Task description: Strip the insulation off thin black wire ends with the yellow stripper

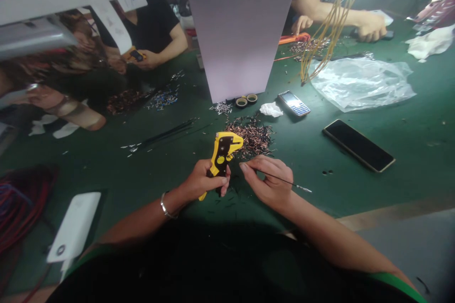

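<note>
My left hand (209, 181) is wrapped round the handles of a yellow and black wire stripper (221, 158), held upright with its jaws facing right. Between thumb and fingertips, my right hand (272, 182) pinches a thin black wire (284, 180); its silvery end (304, 189) sticks out to the right of the hand. Just beyond both hands lies a heap of copper-coloured and black scraps (250, 137). To the left, a bundle of black wires (163, 135) with silvery ends rests on the green table (159, 163).
A large smartphone (359, 145), a keypad phone (294, 104) and a clear plastic bag (362, 83) lie to the right. A white panel (241, 33) stands ahead, with yellow wires (327, 33) hanging beside it. A white power bank (74, 227) sits at left. Other people's hands work across the table.
</note>
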The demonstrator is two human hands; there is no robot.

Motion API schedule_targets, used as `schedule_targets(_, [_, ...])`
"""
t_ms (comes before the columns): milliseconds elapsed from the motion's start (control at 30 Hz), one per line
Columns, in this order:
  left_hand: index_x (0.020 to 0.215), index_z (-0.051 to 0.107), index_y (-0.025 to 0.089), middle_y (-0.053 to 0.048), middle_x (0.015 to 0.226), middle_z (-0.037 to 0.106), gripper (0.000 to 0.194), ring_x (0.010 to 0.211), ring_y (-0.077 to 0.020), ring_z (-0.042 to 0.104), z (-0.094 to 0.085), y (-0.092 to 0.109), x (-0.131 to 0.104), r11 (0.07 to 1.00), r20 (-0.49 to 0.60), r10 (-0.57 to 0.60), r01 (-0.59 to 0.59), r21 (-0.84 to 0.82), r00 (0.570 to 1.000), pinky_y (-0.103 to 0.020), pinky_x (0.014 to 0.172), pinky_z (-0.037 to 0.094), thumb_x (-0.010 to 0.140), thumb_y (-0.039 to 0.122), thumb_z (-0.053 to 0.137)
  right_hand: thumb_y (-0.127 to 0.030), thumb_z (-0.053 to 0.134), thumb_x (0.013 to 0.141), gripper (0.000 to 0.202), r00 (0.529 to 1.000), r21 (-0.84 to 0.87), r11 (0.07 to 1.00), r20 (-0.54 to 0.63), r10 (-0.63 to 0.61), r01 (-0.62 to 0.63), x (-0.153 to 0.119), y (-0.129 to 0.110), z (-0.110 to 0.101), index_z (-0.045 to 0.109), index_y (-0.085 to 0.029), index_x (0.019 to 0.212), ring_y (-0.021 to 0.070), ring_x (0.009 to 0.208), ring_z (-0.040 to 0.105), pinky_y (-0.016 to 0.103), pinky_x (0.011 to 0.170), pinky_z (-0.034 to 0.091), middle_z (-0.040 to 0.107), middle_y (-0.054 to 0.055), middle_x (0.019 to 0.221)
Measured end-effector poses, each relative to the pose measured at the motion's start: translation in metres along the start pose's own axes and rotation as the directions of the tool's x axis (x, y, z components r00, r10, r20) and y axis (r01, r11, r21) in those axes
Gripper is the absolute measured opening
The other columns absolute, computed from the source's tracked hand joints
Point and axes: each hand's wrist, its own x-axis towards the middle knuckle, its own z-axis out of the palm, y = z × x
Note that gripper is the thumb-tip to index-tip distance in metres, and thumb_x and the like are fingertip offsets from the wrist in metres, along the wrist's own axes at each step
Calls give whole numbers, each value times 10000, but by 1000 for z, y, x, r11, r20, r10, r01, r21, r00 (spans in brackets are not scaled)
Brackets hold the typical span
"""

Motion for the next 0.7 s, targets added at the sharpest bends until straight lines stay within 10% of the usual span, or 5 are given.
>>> schedule_targets(500, [773, 578, 135, 38, 480, 588, 250, 358, -93, 521, 3, -8, 0, 998, -140, -68, 68, -6, 988, -204, 364, 450, 728, 303, 758, -98, 631, 873, 136, 999, 78, 997, 36, -7, 4, -2, 2, 3, 668, -188, 777, 133, 511, 615, 261, 491, 486, 679, 20, 598])
schedule_targets(700, [878, 607, 110, -2, 587, 630, 251, 477, -135, 585, 4, -4, 2, 974, -15, -51, 47, -221, 999, -295, 489, 524, 699, 212, 750, -118, 622, 876, 167, 999, 31, 999, 7, 31, -31, -1, 4, 3, 661, -206, 740, 135, 511, 623, 265, 514, 516, 663, -4, 564])
